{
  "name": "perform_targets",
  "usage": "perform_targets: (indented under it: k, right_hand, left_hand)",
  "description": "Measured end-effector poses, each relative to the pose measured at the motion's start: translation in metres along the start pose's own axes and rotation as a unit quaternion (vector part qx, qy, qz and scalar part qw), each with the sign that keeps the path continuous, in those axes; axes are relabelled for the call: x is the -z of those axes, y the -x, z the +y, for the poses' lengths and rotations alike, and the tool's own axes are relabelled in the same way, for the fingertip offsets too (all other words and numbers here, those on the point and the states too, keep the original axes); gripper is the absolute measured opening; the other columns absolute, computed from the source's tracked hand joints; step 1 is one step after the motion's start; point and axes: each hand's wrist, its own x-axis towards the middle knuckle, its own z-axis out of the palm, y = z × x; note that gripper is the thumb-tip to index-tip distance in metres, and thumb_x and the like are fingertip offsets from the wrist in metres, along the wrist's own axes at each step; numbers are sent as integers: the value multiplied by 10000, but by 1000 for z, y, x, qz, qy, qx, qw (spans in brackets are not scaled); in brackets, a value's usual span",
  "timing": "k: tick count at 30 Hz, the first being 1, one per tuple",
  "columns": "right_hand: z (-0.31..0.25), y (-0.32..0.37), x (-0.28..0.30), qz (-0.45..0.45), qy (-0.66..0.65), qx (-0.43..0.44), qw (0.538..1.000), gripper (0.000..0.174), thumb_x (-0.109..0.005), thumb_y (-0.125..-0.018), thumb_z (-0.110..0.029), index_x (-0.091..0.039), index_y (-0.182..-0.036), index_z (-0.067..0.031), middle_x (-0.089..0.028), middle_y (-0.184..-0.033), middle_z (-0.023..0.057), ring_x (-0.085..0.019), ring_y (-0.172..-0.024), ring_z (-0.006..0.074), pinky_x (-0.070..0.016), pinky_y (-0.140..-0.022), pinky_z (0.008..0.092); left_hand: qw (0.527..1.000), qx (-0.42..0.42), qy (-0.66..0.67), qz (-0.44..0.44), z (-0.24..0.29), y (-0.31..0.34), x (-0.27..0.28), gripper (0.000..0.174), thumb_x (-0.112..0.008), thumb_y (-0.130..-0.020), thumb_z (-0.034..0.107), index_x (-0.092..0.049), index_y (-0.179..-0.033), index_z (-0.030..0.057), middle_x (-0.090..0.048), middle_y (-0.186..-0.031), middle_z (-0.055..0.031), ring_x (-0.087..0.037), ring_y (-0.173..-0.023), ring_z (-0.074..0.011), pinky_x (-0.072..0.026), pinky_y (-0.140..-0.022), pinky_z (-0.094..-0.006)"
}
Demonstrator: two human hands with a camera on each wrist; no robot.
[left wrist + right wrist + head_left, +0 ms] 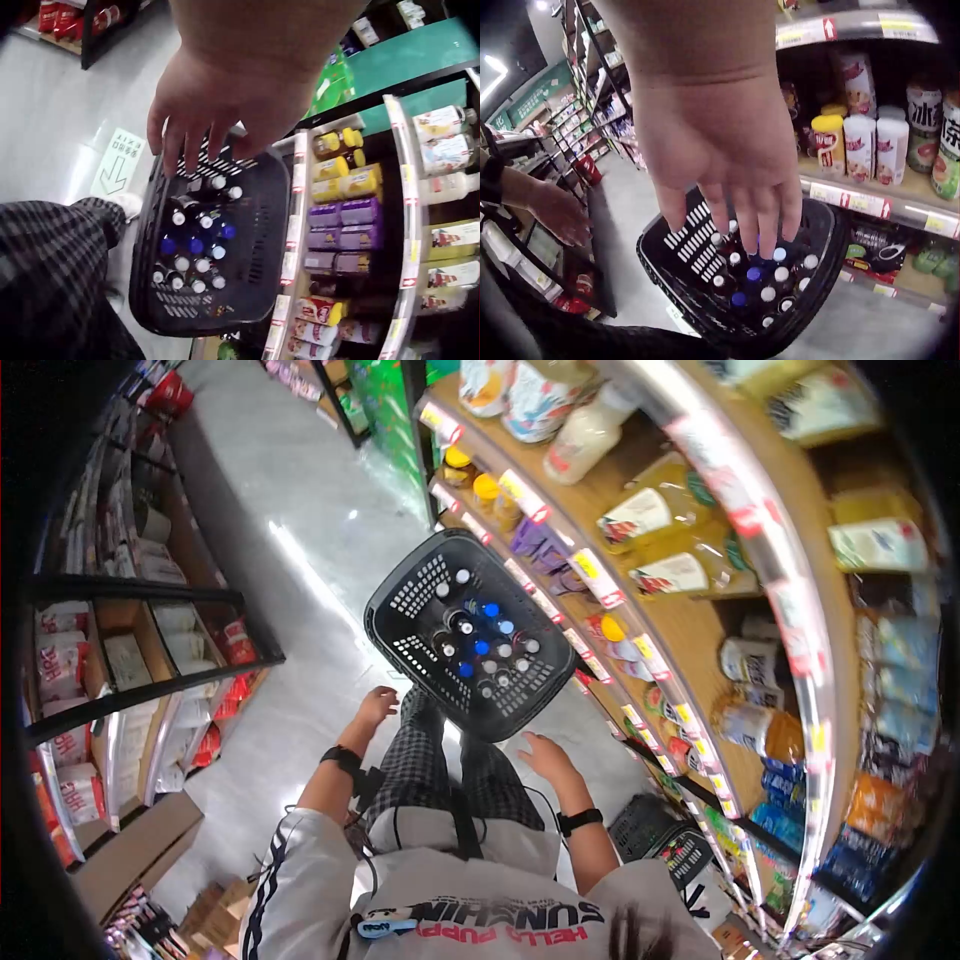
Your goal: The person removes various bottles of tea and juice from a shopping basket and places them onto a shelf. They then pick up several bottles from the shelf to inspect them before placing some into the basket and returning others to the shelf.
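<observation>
A black plastic basket (490, 705) sits on the floor between the aisle and the right-hand shelves, with several capped bottles (482, 648) standing in it, their caps white or blue. Near its close left corner my left hand (378, 705) hangs free, fingers loosely bent and holding nothing. My right hand (548, 755) is just off the close right corner, fingers spread and likewise holding nothing. In the right wrist view, the fingers of that hand (720, 150) overlap the basket and its bottles. The left wrist view shows the left hand (225, 97) overlapping the basket's far rim.
Curved shelves (590, 585) of bottled drinks run close along the right. On the left, a black-framed shelf (150, 595) holds red and white packs. A grey floor aisle (240, 460) stretches ahead. Another dark basket (640, 825) stands behind to the right.
</observation>
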Motion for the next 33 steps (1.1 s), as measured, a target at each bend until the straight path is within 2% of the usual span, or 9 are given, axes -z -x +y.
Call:
perform_targets:
  k: [5,11,14,16,21,22,25,31,33]
  right_hand:
    - [12,-84,-48,-9,-74,-3,997,395,-590,-781,-250,-510,-1091,-18,-593,-964,180,-578,-881,281,-451,-751,341]
    - [14,-262,-80,9,-242,-26,970,266,-548,-807,-146,-543,-1042,-22,-586,-879,50,-562,-802,130,-445,-704,249]
    - [-2,-353,-85,0,-499,-166,851,310,-515,-800,-215,-514,-1100,-139,-577,-930,33,-558,-825,146,-439,-702,293]
    - [4,-414,-99,18,-501,-216,838,385,-534,-788,-225,-469,-1161,-153,-566,-974,51,-556,-829,144,-428,-735,308]
    - [17,-536,-151,167,-344,-103,918,456,-559,-761,-152,-442,-1202,-133,-569,-999,74,-566,-841,218,-437,-740,327]
    - [9,-548,-149,192,-325,-42,925,463,-561,-755,-133,-444,-1203,-121,-575,-992,81,-568,-842,232,-439,-739,329]
    - [-27,-556,-114,90,-233,-224,942,451,-576,-733,-147,-468,-1170,-118,-597,-944,133,-570,-900,245,-437,-752,343]
    - [5,-538,-141,174,-202,-149,952,279,-613,-663,-45,-577,-939,-35,-605,-849,88,-570,-799,196,-444,-707,297]
    - [0,-499,-127,145,-228,-125,955,290,-678,-640,-183,-595,-901,-86,-621,-838,95,-600,-781,231,-457,-698,336]
  left_hand:
    - [994,-45,85,-55,-95,-128,-83,209,-503,-782,169,-567,-908,15,-595,-755,-61,-558,-593,-161,-455,-506,-281]
    - [969,87,199,-120,-21,-198,-121,209,-488,-831,240,-544,-938,69,-586,-778,-32,-570,-693,-144,-425,-541,-282]
    - [953,97,277,-73,-9,-257,-101,232,-472,-849,262,-520,-987,82,-591,-848,-34,-579,-766,-154,-433,-615,-296]
    - [939,85,331,-32,8,-283,-87,244,-453,-859,267,-501,-1018,88,-586,-894,-38,-575,-796,-170,-431,-668,-311]
    - [894,94,435,-54,42,-331,-53,373,-417,-881,258,-406,-1232,133,-501,-1133,-37,-487,-1019,-188,-377,-840,-352]
    - [892,95,438,-61,37,-347,-55,426,-415,-886,291,-365,-1276,127,-455,-1194,-27,-442,-1071,-183,-368,-856,-348]
    - [904,36,418,-78,31,-388,-65,409,-423,-881,337,-412,-1220,108,-475,-1156,-38,-468,-1033,-186,-386,-842,-363]
    - [879,50,439,-177,22,-405,-52,366,-420,-872,388,-463,-1091,97,-486,-1080,-68,-499,-955,-198,-427,-778,-398]
    - [883,141,414,-168,39,-369,-38,411,-421,-861,422,-437,-1127,110,-477,-1090,-76,-497,-956,-218,-431,-772,-411]
